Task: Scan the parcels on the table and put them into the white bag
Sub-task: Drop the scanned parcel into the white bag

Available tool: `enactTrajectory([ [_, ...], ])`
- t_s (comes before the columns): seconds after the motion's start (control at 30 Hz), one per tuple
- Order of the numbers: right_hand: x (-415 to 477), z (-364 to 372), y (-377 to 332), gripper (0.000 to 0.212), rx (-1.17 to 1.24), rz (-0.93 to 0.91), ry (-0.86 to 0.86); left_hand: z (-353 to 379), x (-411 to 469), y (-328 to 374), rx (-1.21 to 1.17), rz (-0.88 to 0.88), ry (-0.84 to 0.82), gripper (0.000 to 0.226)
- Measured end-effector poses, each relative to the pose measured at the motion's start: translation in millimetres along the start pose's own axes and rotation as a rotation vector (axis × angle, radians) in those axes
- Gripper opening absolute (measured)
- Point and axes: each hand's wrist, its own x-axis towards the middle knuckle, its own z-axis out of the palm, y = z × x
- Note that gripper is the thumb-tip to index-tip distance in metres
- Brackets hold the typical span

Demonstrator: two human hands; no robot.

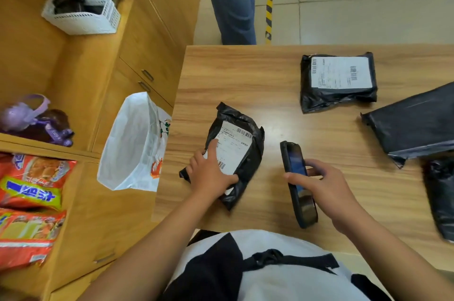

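Head view, as I watched it remotely. My operator's left hand (211, 172) rested on a black parcel (248, 158) near the left edge of the table (245, 74), index finger straight across its white label (233, 150), thumb spread along the label's near end. The label carried one barcode at its far corner and another beside the thumb; the printed lines were too small for me to read.

The right hand (326, 187) gripped a handheld scanner (296, 177), thumb laid across the screen and fingers curled round the far side. The screen glowed blue, but its content was illegible.

A second parcel (339, 79) lay label-up toward the far edge, showing two upright barcodes and fine print I could not make out. A third parcel (412, 123) showed plain black film only and ran out of frame on the right. A fourth parcel (439, 197) by the near right was also cut off, and blurred.

The white bag (132, 143) stood open just off the table's left edge, beside a wooden cabinet (147, 54). Orange and green print on its side was partly hidden by the table.

Orange snack packs (29, 187) at the frame's left bore large blue characters on a yellow band.
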Motion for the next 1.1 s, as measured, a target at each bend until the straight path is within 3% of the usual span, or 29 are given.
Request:
enactTrajectory([
  [0.4, 14, 154, -48, 0.057, -0.024, 0.005, 0.015, -106, 118, -210, -0.119, -0.305, 0.190, 0.103],
  [0.53, 11, 191, -55, 0.070, -0.102, -0.002, 0.001, -117, 145, -260, -0.112, -0.412, 0.177, 0.103],
  [0.93, -10, 213, -61, 0.083, -0.173, 0.024, 0.080, -102, 176, -300, -0.177, -0.397, 0.135, 0.111],
  [1.03, -12, 212, -60, 0.062, -0.154, 0.035, 0.102, -97, 178, -299, -0.234, -0.378, 0.140, 0.111],
  [1.1, -14, 208, -58, 0.062, -0.134, 0.040, 0.116, -96, 178, -293, -0.244, -0.331, 0.152, 0.105],
])
